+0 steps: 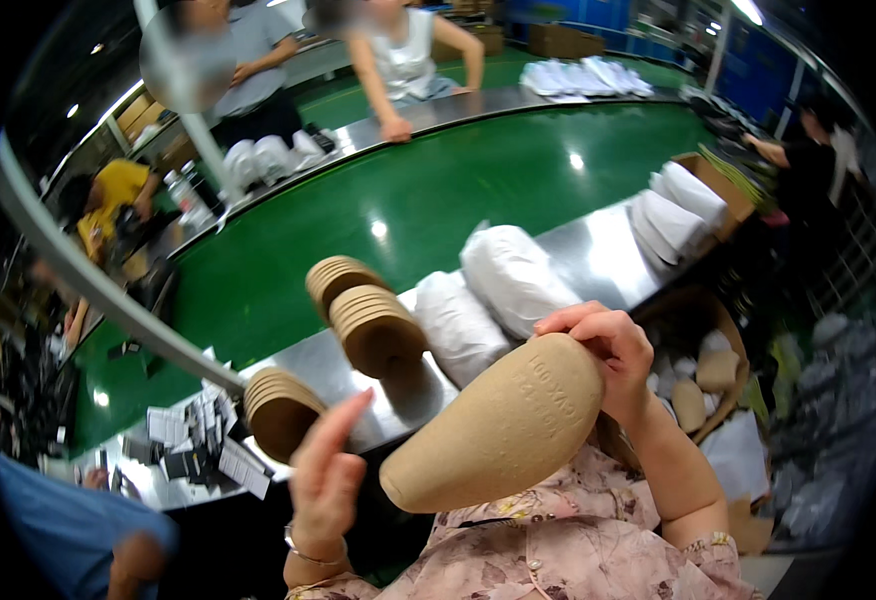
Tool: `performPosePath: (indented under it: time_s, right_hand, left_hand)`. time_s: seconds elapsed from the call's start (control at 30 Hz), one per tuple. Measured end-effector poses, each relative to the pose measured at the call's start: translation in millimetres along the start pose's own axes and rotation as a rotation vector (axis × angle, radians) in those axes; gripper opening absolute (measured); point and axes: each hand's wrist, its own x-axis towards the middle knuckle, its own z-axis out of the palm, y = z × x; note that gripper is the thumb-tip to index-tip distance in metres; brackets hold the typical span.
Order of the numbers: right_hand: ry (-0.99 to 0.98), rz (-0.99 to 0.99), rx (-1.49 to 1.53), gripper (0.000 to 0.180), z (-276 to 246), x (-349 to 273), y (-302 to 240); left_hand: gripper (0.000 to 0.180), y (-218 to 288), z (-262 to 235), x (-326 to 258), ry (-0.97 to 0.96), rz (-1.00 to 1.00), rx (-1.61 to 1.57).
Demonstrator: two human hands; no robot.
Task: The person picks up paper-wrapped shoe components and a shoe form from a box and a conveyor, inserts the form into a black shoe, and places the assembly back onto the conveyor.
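My right hand (pixel 616 360) grips the broad end of a brown moulded-pulp shoe insert (pixel 493 430), with its embossed face turned up. The insert slants down to the left above my lap, its narrow end toward my left hand. My left hand (pixel 326 485) is raised beside that end, apart from it, with fingers stretched out and nothing in them. Beyond the hands, nested stacks of similar inserts (pixel 376 325) stand on the metal edge of the bench. Another stack of inserts (pixel 280 408) is just past my left fingers. Two white paper-wrapped bundles (pixel 510 272) lie behind the held insert.
A green conveyor belt (pixel 288 260) runs beyond the metal ledge (pixel 598 245). Small cards and labels (pixel 198 440) lie at left near a curved metal pole (pixel 108 290). An open carton (pixel 733 330) with inserts stands at right. Co-workers are across the belt and at both sides.
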Motion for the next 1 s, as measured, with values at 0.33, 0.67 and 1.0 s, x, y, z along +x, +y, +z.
performPosePath:
  time_s: [0.33, 0.67, 1.0]
  right_hand:
    - [0.169, 0.269, -0.159, 0.015, -82.1, -74.5, -22.4]
    - [0.415, 0.6, -0.048, 0.014, -76.6, -79.4, -6.4]
    - [0.824, 0.74, 0.364, 0.029, -56.2, -110.6, -20.3]
  left_hand:
    - [0.025, -34.1, 179.6, 27.0, -0.514, -0.948, -0.953]
    - [0.028, -35.0, 178.5, 41.2, -0.322, -0.725, -1.063]
    - [0.027, -47.4, 215.9, 32.6, -0.214, -0.649, -0.851]
